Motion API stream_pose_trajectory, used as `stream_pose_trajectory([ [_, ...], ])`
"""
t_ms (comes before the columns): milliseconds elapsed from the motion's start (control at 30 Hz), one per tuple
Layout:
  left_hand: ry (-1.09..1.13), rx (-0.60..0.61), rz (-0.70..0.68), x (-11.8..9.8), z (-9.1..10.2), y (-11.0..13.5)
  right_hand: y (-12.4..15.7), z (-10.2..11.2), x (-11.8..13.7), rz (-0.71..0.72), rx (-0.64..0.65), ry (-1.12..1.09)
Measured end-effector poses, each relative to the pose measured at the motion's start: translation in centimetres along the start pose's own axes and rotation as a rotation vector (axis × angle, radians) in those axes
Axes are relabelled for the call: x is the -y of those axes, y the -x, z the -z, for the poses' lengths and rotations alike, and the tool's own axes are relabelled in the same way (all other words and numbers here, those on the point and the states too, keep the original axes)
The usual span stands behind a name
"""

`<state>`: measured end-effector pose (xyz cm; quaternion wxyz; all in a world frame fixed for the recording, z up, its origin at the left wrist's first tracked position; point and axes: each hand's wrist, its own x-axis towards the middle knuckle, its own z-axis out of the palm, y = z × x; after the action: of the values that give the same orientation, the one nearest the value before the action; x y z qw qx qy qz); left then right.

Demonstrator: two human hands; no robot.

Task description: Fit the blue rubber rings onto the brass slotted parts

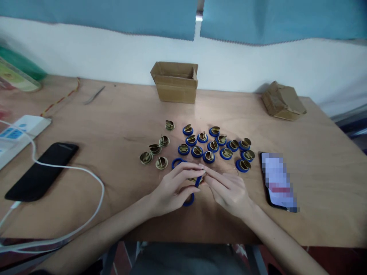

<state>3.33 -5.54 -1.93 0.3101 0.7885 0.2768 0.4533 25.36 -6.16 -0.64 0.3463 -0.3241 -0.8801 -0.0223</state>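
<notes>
Ring (198,181), blue: edge-on, pinched in left hand (172,187); right hand (231,191) at its far side, fingers together, grip hidden. Second ring (188,201): on worktop (229,229), below left hand. Beyond: blue-ringed caps (226,154); five bare caps (161,163), leftward. Rear: open box (176,92).

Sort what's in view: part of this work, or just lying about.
Likely the work: blue ring in the left hand, loose blue rings, blue-rimmed brass pieces, plain brass pieces.

Likely lying about: black phone, lit phone, power strip, crumpled box. Open box: can't tell.
</notes>
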Motion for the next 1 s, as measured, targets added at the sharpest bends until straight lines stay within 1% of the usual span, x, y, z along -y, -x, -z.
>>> stream_pose_trajectory([
  [233, 0.002, -0.008, 0.009, -0.07, 0.0, -0.06, -0.63, 0.4, 0.2, 0.028, -0.022, 0.025],
  [600, 0.03, -0.034, 0.001, -0.23, -0.09, -0.05, -0.45, 0.27, 0.41, 0.013, -0.035, 0.036],
  [867, 0.004, -0.031, -0.032, -0.2, -0.06, 0.18, -0.4, 0.14, 0.37, 0.034, -0.01, 0.031],
  [1000, -0.006, -0.033, -0.013, -0.13, -0.07, 0.13, -0.34, 0.0, 0.44, 0.011, -0.019, -0.002],
])
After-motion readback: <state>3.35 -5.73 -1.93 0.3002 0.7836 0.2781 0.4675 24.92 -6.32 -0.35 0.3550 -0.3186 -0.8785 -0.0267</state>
